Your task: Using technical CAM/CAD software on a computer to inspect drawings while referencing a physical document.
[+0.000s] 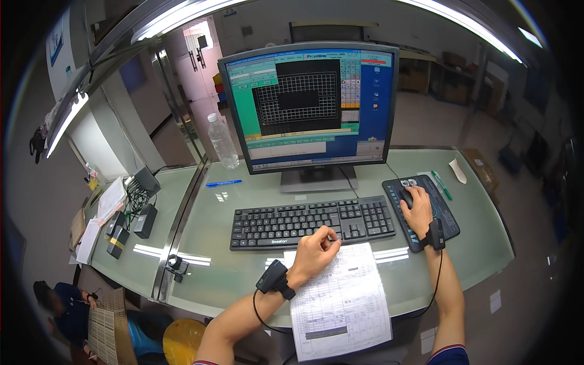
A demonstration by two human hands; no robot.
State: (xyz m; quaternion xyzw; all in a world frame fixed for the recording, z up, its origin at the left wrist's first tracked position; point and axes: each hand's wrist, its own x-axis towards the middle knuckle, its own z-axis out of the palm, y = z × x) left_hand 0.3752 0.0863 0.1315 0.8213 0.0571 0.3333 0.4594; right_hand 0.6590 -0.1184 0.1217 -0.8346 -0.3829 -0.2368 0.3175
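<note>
My right hand (pixel 418 214) is wrapped over a dark computer mouse (pixel 406 196) on a black patterned mouse pad (pixel 447 222). Fingers curled inward, my left hand (pixel 313 255) rests at the top of a printed sheet (pixel 347 298), just below the black keyboard (pixel 304 222); nothing shows in its grip. The sheet hangs past the desk's near edge. Behind the keyboard stands a monitor (pixel 310 109), whose screen has a white grid drawing around a black rectangle, with menus and icon panels. Each wrist wears a black strapped device with a cable.
A clear plastic bottle (pixel 222 141) and a blue pen (pixel 224 183) are left of the monitor. Right of the pad lies a green pen (pixel 441 185). Black adapters (pixel 145 221) and papers (pixel 111 201) occupy the left side table. Below it, another person (pixel 67 310) handles a slatted panel (pixel 108 325).
</note>
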